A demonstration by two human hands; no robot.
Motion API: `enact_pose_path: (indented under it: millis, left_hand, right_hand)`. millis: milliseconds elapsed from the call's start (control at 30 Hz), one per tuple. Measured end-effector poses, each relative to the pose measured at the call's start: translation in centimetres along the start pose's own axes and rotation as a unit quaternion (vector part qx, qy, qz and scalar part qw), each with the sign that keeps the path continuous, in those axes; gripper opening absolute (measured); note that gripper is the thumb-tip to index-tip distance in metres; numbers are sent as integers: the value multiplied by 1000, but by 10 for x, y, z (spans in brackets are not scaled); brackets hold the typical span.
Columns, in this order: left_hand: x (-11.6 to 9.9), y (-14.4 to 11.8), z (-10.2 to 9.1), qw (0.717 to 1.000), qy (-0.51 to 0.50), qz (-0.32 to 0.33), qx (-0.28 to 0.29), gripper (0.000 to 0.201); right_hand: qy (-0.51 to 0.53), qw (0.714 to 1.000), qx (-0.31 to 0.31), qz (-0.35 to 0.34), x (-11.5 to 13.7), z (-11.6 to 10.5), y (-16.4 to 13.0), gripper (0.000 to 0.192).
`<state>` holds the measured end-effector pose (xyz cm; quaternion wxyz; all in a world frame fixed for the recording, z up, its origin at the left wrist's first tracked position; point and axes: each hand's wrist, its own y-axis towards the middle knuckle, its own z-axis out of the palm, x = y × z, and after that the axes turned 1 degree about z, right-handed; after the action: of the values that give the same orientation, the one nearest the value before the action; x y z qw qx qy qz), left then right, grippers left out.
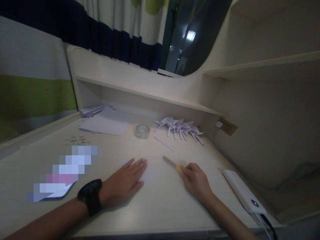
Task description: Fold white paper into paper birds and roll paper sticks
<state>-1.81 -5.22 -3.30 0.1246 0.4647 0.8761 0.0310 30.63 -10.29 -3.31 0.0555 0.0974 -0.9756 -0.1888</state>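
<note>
At a pale desk (156, 200) below a curtain (122, 26), the left hand (125, 182) lies flat while the right hand (197, 180) grips a knife (170, 161).

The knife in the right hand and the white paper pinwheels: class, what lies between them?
One thin white stick lies on the desk between the knife in the right hand and the paper pinwheels, as the head view shows.
</note>
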Motion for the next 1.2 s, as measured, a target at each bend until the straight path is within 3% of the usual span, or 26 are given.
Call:
enact_pose_path:
  millis: [200, 533, 700, 867, 967, 1033, 1200]
  left_hand:
    - [-10, 1, -7, 999, 19, -29, -1, 75]
    - [-35, -4, -4, 996, 75, -49, -23, 46]
    - [-43, 3, 6, 994, 98, -54, -11, 44]
    - [-20, 26, 17, 994, 86, -8, -60, 41]
    - [1, 43, 8, 996, 66, 44, -41, 40]
    - [15, 50, 2, 996, 68, 24, -43, 40]
    - [33, 48, 5, 997, 56, -13, -51, 55]
  right_hand:
    - [1, 1000, 19, 24, -7, -3, 5, 31]
    - [27, 997, 47, 55, -14, -13, 5, 30]
    - [68, 997, 20, -1, 2, -14, 16, 27]
    - [188, 959, 112, -181, 29, -3, 60, 28]
    - [169, 953, 157, -197, 37, 12, 92, 39]
    - [142, 956, 165, -198, 38, 23, 107, 36]
    - [109, 970, 102, -193, 36, 32, 108, 31]
